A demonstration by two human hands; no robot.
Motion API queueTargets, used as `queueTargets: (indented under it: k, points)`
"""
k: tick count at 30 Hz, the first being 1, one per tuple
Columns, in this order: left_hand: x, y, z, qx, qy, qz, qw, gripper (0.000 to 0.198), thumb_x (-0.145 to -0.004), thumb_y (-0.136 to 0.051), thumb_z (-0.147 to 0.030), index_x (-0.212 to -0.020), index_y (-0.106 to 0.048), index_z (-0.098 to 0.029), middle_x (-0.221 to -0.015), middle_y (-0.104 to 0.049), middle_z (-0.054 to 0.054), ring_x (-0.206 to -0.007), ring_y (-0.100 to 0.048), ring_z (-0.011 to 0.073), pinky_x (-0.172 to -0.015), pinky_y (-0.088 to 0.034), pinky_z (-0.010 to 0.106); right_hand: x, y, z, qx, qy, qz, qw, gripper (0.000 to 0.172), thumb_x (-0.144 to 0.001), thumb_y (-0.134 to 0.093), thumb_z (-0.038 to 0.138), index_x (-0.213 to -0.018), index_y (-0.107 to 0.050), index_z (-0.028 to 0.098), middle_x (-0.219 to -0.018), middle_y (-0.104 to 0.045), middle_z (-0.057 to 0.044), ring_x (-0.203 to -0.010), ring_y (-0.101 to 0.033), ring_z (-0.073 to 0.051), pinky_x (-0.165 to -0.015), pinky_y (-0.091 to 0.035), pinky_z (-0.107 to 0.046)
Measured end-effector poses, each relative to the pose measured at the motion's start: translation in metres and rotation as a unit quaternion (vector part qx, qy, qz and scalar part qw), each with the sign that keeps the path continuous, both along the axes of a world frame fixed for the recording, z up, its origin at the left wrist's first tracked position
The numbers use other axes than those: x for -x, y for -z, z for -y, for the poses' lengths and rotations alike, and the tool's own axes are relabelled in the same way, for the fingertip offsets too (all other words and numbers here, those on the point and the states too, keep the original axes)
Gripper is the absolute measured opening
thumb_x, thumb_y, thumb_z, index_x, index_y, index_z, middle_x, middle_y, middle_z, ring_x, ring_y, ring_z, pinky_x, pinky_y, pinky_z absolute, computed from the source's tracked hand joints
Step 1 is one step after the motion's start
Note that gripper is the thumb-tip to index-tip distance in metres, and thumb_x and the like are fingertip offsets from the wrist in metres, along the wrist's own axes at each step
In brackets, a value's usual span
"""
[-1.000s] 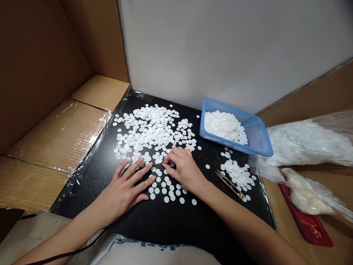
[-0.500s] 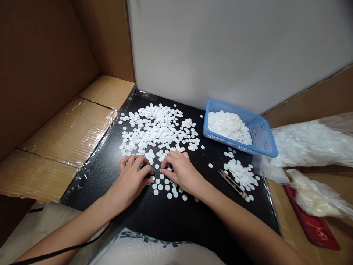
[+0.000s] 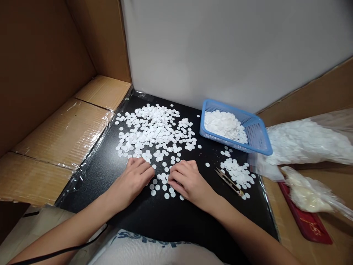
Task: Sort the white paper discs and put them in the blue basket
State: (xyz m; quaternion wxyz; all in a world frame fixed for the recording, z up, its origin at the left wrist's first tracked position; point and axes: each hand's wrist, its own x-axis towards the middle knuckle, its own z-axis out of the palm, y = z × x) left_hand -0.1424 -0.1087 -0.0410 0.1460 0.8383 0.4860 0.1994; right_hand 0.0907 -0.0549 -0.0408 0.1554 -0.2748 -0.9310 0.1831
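Many small white round discs [image 3: 156, 125] lie spread and heaped on the black tabletop. My left hand [image 3: 137, 176] rests low at the near left of the heap, its fingers curled under and closed. Across a small gap, my right hand [image 3: 187, 180] is also closed, with fingertips bent down against loose discs [image 3: 162, 178]. Whatever is in either set of fingers is hidden beneath the knuckles. More discs lie scattered on the table between the two hands.
A blue plastic basket [image 3: 263, 149] holding white discs stands at the back right. Thread snips [image 3: 228, 182] lie beside a smaller disc pile [image 3: 238, 173]. Filled clear bags [image 3: 309, 143] and a red object [image 3: 306, 221] are farther right. Cardboard [image 3: 63, 132] borders the left.
My right hand has moved slightly right and toward me, widening the gap between the hands. My left fingers have curled in more. The view has shifted slightly.
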Motion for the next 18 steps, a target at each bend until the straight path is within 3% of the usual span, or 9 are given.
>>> queueTargets:
  k: [4, 10, 18]
  points:
    - [-0.001, 0.004, -0.005, 0.002, 0.026, -0.009, 1.000, 0.019, -0.100, -0.046, -0.015, -0.088, -0.060, -0.020, -0.086, -0.062, 0.003, -0.084, -0.051, 0.0203, -0.078, -0.036, 0.035, -0.005, -0.004, 0.002, 0.021, 0.059, -0.040, 0.997, 0.011, -0.099, -0.055, 0.018, -0.089, -0.059, 0.021, -0.087, -0.066, -0.001, -0.086, -0.056, -0.017, -0.082, -0.034, -0.035]
    - [-0.001, 0.013, -0.015, 0.032, -0.004, 0.059, 0.998, 0.021, -0.097, -0.046, -0.010, -0.089, -0.063, -0.021, -0.084, -0.063, 0.002, -0.082, -0.055, 0.0188, -0.074, -0.043, 0.032, 0.001, -0.005, 0.004, 0.023, 0.053, -0.046, 0.997, 0.010, -0.098, -0.056, 0.017, -0.090, -0.061, 0.022, -0.088, -0.068, 0.000, -0.087, -0.059, -0.016, -0.084, -0.035, -0.035]
    - [0.000, 0.005, -0.016, 0.058, -0.028, 0.097, 0.993, 0.020, -0.096, -0.049, -0.012, -0.085, -0.064, -0.020, -0.080, -0.064, 0.002, -0.079, -0.057, 0.0177, -0.071, -0.046, 0.030, 0.000, -0.006, 0.004, 0.021, 0.061, -0.051, 0.997, 0.010, -0.098, -0.056, 0.019, -0.090, -0.061, 0.022, -0.088, -0.069, 0.000, -0.088, -0.060, -0.016, -0.084, -0.035, -0.035]
